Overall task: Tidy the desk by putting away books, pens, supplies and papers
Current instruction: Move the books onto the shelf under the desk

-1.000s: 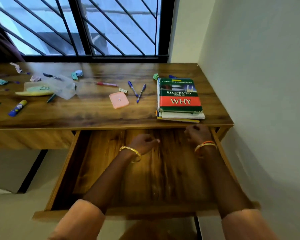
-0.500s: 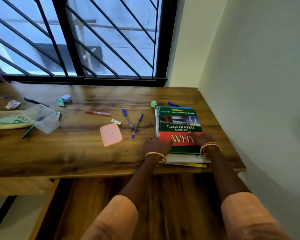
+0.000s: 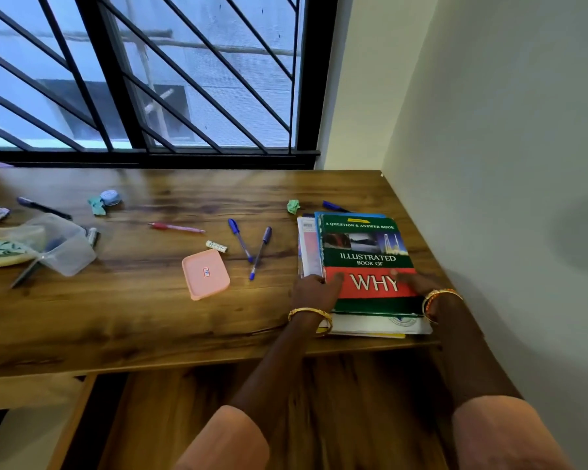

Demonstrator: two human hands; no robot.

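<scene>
A stack of books and papers (image 3: 367, 245) lies at the desk's right front corner, topped by a green and red "Illustrated Book of WHY". My left hand (image 3: 314, 290) clasps the stack's left edge, thumb on the cover. My right hand (image 3: 416, 283) clasps the right edge the same way. The stack rests flat on the desk. Two blue pens (image 3: 248, 249) lie crossed just left of the stack, and a red pen (image 3: 175, 227) lies farther left. Below the desk edge the wooden drawer (image 3: 319, 401) stands pulled out.
A pink lid (image 3: 205, 274), a small eraser (image 3: 216, 245), a clear plastic container (image 3: 62, 245), a yellow pouch (image 3: 4, 249), a black pen (image 3: 43, 207), crumpled green paper (image 3: 293, 206) and another blue pen (image 3: 333, 206) lie on the desk. The wall runs close along the right side.
Both hands rose out of the open drawer and onto the book stack, one at each side. The view tilted up toward the window.
</scene>
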